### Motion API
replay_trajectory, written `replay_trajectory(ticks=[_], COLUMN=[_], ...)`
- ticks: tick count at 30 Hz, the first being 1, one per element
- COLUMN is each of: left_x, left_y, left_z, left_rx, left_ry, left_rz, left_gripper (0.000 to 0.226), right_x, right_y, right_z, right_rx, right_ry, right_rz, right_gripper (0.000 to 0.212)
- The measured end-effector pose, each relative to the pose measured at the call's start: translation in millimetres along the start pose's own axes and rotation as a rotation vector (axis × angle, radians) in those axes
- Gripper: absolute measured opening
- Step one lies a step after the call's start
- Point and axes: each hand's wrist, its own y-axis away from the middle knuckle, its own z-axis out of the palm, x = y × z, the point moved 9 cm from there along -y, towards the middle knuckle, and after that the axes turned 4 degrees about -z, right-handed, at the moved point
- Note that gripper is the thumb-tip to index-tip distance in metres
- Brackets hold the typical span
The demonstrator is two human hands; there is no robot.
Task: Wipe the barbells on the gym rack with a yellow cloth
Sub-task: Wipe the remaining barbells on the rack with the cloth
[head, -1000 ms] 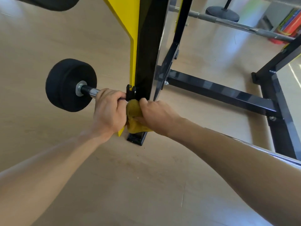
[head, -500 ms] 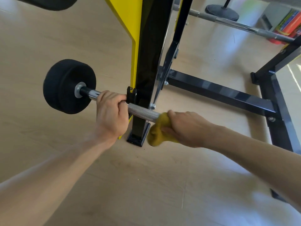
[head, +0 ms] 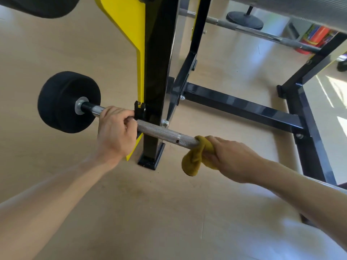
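A barbell with a knurled steel bar and a black end weight lies on a hook of the black and yellow rack upright. My left hand grips the bar just left of the upright. My right hand holds the yellow cloth wrapped round the bar to the right of the upright, and the cloth's loose end hangs below the bar. The rest of the bar is hidden behind my right forearm.
The rack's black base beams run across the wooden floor to the right. A second barbell with a black plate lies at the back. Coloured items stand at the far right. Another black weight hangs at top left.
My right hand has slid the cloth along the bar to the right, away from the upright, baring more knurled steel. My left hand has kept its grip.
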Motion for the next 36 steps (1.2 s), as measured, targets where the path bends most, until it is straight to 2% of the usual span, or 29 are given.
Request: replay_trajectory(ticks=[2, 5, 11, 13, 15, 18, 21, 23, 25, 29, 32, 36], left_x=[3, 3, 2, 2, 1, 0, 0, 1, 2, 3, 3, 2], left_y=[1, 3, 5, 2, 1, 1, 1, 2, 3, 4, 5, 4], left_z=[0, 0, -1, -2, -4, -2, -2, -1, -1, -3, -3, -6], left_rx=[0.021, 0.043, 0.015, 0.000, -0.001, -0.007, 0.021, 0.035, 0.051, 0.066, 0.050, 0.033], left_ry=[0.017, 0.031, 0.036, 0.037, 0.024, -0.005, 0.011, 0.025, 0.032, 0.049, 0.060, 0.042], left_rz=[0.000, -0.004, 0.005, 0.001, 0.004, 0.024, 0.019, 0.020, 0.019, 0.028, 0.015, 0.020], left_gripper=[0.027, 0.027, 0.031, 0.035, 0.036, 0.032, 0.028, 0.027, 0.026, 0.028, 0.029, 0.031], right_x=[14, 1, -92, -102, -90, -42, 5, 17, 10, -45, -89, -84], right_y=[13, -11, -121, -128, -109, -59, -7, 9, 2, -67, -119, -99], right_z=[0, 0, -2, -3, -4, -3, 0, 1, 1, -3, -1, 2], right_rx=[-0.064, -0.072, 0.097, 0.161, 0.174, 0.057, -0.113, -0.159, -0.181, -0.082, 0.022, 0.126], right_ry=[-0.024, -0.050, 0.061, 0.091, 0.017, -0.165, -0.274, -0.217, -0.115, -0.069, 0.001, 0.055], right_rz=[0.037, 0.035, -0.122, -0.103, -0.081, -0.027, 0.067, 0.097, 0.099, 0.002, -0.077, -0.043], right_gripper=[0.025, 0.033, 0.036, 0.036, 0.034, 0.033, 0.020, 0.015, 0.019, 0.032, 0.026, 0.038])
